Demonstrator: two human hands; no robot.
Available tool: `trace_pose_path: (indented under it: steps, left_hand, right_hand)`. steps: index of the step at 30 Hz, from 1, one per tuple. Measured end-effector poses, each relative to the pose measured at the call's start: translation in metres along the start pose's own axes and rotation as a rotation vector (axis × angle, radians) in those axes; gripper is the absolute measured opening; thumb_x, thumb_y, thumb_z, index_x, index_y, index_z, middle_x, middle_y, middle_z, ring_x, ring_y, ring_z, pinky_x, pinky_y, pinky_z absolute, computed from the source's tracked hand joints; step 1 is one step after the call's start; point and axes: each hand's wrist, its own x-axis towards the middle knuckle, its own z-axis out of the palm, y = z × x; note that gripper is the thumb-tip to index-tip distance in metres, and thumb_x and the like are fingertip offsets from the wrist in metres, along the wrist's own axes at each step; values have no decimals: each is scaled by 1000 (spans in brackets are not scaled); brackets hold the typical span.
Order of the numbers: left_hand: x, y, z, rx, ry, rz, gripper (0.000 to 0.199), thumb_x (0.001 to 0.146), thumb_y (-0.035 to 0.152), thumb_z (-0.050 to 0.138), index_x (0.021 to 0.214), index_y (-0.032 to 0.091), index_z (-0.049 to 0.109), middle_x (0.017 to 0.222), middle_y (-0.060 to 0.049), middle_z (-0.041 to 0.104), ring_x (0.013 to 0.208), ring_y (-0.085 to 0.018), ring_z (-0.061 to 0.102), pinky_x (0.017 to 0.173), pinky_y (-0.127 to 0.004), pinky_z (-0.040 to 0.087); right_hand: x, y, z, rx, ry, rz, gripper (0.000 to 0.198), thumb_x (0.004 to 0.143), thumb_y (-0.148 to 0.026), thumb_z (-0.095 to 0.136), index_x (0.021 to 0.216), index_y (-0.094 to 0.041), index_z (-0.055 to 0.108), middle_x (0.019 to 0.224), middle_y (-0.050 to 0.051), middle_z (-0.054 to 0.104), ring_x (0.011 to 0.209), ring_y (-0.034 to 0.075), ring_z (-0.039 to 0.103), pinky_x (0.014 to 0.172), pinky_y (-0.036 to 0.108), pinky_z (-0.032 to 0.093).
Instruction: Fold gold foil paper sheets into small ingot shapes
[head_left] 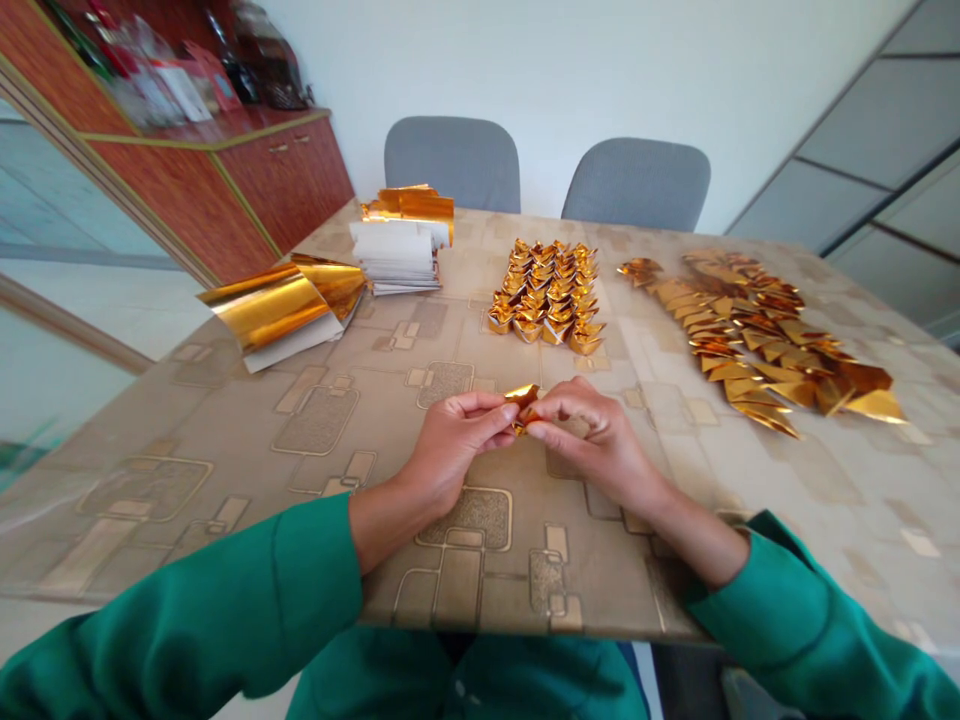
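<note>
Between my two hands, over the near middle of the table, is a small piece of folded gold foil paper [523, 395]. My left hand [457, 440] pinches its left side between thumb and fingers. On the other side, my right hand [596, 430] grips it with thumb and curled forefinger. Fingertips cover much of the piece, so its exact shape is partly hidden. Beyond my hands stand several boat-shaped gold paper ingots [546, 295], set close together in rows.
Many folded gold paper pieces [750, 325] lie in overlapping lines at the right. At the left are a stack of paper sheets [397, 255] and loose gold sheets [274, 310]. A patterned cloth [315, 420] covers the table; two grey chairs [452, 165] stand behind it.
</note>
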Motion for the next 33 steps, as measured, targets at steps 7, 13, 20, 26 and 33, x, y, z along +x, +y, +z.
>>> trace_pose_path:
  steps: [7, 13, 20, 26, 33]
  left_hand:
    - [-4, 2, 3, 8, -43, 86, 25, 68, 34, 84, 80, 14, 76, 79, -4, 73, 71, -12, 65, 69, -24, 55]
    - [-6, -3, 3, 138, -66, 191, 20, 73, 31, 79, 85, 15, 78, 80, -4, 74, 72, -13, 65, 71, -25, 54]
    - [-9, -3, 4, 287, -39, 279, 9, 75, 18, 76, 83, 18, 79, 76, -2, 76, 68, -13, 66, 68, -22, 52]
    - [-8, -3, 4, 349, -70, 274, 7, 76, 16, 75, 81, 18, 79, 72, -2, 74, 65, -12, 65, 64, -21, 51]
    - [-5, -6, 4, 160, -118, 123, 14, 71, 23, 81, 82, 14, 76, 81, -4, 75, 72, -12, 67, 71, -22, 55]
  right_hand:
    - [-3, 9, 3, 117, 85, 230, 18, 84, -35, 70, 76, -20, 64, 76, 0, 62, 70, 14, 55, 65, 29, 42]
    - [-3, 9, 1, 134, 58, 351, 18, 81, -33, 71, 72, -18, 65, 70, -1, 62, 62, 12, 51, 57, 26, 38]
    - [-3, 3, -4, 17, 68, 230, 9, 79, -23, 75, 72, -20, 70, 78, 1, 65, 77, 15, 58, 73, 32, 42]
    - [-4, -2, -6, -128, 59, 129, 8, 78, -19, 78, 75, -24, 73, 86, 1, 64, 86, 18, 58, 84, 38, 42]
    - [-4, -3, -5, -131, 66, 80, 5, 84, -25, 73, 80, -23, 70, 80, 1, 62, 80, 17, 58, 72, 32, 45]
